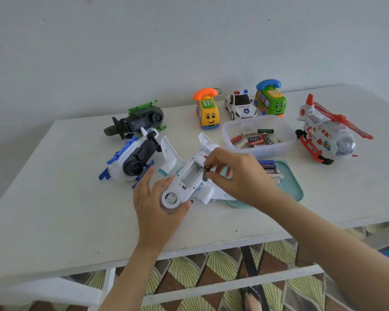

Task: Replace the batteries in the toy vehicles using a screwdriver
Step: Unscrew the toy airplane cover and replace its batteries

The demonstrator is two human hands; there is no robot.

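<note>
Plane [190,176], white plastic, R hand [238,173] pinches batt [205,174]

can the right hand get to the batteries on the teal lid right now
Probably yes: the teal lid lies just beyond the right hand, nothing between, its batteries uncovered. But that hand pinches a dark battery over the white plane's open compartment, so it must let go first.

White toy plane [189,182], belly up, battery bay open. Left hand [153,205] grips its nose at 7 o'clock. Right hand [238,176] pinches dark battery [205,173] at the bay's 3 o'clock edge. Clear battery tub [288,140] at 1 o'clock.
</note>
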